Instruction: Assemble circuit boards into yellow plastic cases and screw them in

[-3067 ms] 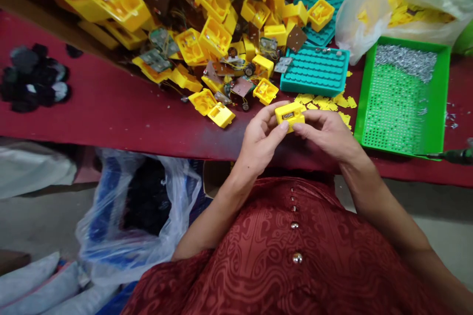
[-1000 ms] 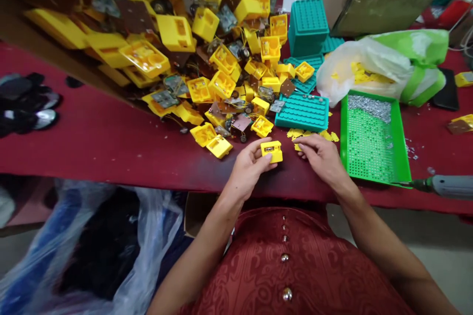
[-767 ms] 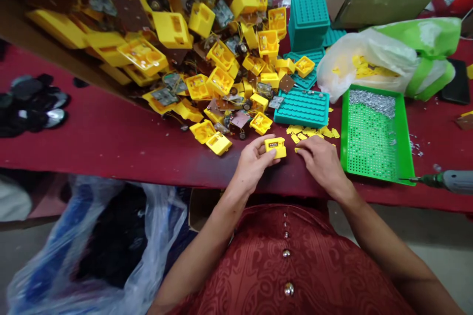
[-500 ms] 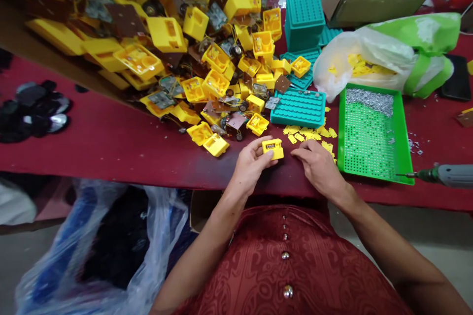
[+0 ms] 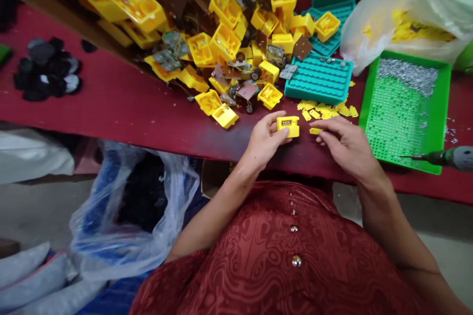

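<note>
Between the thumb and fingers of my left hand (image 5: 266, 140) is a small yellow plastic case (image 5: 292, 127), its battery slot facing up with metal contacts showing. My right hand (image 5: 345, 145) is a short way to the right, pinching a small yellow battery cover (image 5: 315, 131) by its edge. The cover and the case are apart. More loose yellow covers (image 5: 325, 109) lie on the cloth just beyond my right hand. Past the case, a heap of yellow cases (image 5: 225, 42) with circuit boards and wires spreads over the table.
A teal ridged tray (image 5: 320, 78) sits behind the loose covers. On the right stands a green basket (image 5: 445, 108) with small screws, and a screwdriver tip (image 5: 417, 157) reaches over it. A plastic bag (image 5: 373, 5) holds yellow pieces. Black parts (image 5: 48, 71) lie far left.
The battery cover now shows clearly in my right hand's fingers. My left hand still holds the case. The camera view has shifted, so the table appears higher and the basket further right.
</note>
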`<state>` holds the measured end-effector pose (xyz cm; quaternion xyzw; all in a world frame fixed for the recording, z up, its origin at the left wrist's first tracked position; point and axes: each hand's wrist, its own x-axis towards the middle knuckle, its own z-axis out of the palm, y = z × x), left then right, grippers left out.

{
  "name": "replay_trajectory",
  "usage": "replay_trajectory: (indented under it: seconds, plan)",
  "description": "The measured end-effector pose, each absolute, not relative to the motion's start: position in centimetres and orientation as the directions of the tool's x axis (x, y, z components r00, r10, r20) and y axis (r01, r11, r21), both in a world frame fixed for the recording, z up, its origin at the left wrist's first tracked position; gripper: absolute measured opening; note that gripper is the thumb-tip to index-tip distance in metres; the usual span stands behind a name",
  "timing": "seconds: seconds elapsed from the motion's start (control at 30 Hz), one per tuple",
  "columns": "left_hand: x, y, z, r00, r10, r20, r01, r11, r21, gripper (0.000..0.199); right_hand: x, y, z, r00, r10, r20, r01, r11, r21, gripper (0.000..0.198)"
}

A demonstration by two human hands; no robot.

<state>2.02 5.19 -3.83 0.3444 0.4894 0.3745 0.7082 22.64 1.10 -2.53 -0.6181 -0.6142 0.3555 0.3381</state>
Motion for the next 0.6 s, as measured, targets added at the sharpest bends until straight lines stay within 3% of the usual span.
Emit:
replay_trajectory:
  seconds: [0.1,0.2,0.43,0.6]
  plan:
    - [1.9,4.9,-3.9,0.253,0.879,-0.403,-0.18,0.453,0.873,0.046,21.7,1.6,-1.6,0.03,0.985,-0.172,0.259,-0.173,-0.95,0.023]
    - [1.8,4.6,-4.1,0.273,0.892,-0.36,-0.169,0.413,0.895,0.044,20.2,2.1,-1.4,0.09,0.98,-0.18,0.088,-0.188,-0.978,0.014]
    - [2.2,4.1,-4.9,0.27,0.924,-0.27,-0.125,0.311,0.942,0.045,17.7,2.9,-1.9,0.247,0.959,-0.137,0.07,-0.159,-0.985,0.005]
    - [2.5,3.6,-5.2,0.214,0.948,-0.234,-0.018,0.243,0.97,0.048,16.7,2.4,-1.7,0.328,0.944,-0.013,0.159,-0.069,-0.985,0.004]
